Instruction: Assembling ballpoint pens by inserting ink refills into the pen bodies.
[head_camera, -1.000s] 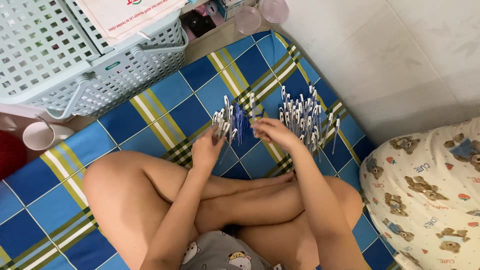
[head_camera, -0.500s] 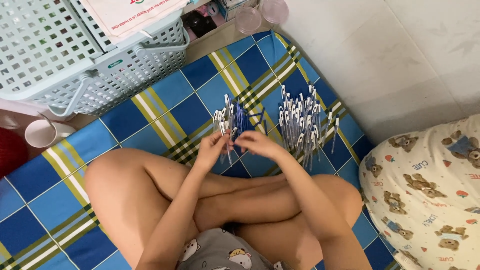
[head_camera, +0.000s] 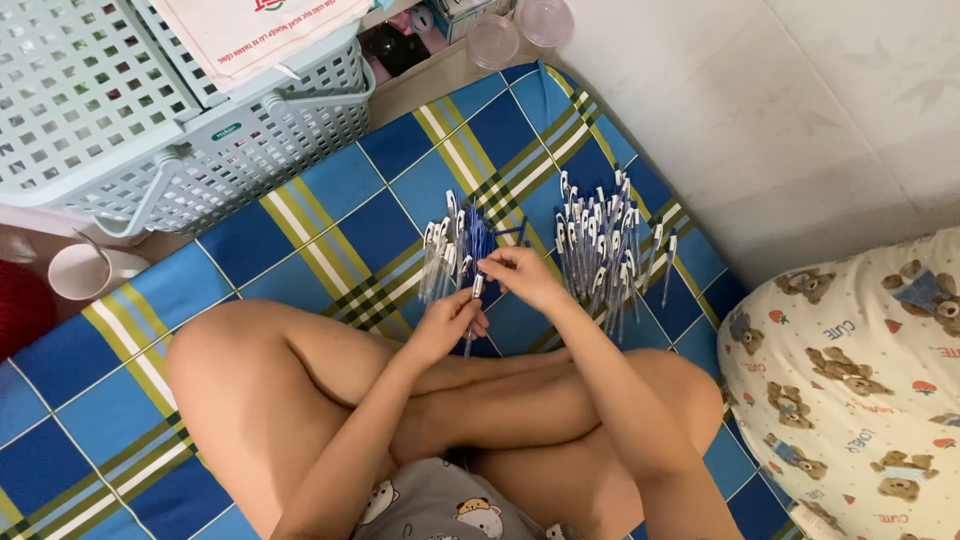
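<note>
A: Both hands have drawn together since earlier, meeting over the blue mat (head_camera: 330, 215).

B: Yes, left hand (head_camera: 447, 322) and right hand (head_camera: 520, 277) pinch 1 pen (head_camera: 475, 300), between 2 pen piles (head_camera: 610, 245)

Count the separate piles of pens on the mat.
2. A smaller pile of pens lies by the left hand; a larger pile lies beyond the right hand. Both hands hold one pen between them.
</note>
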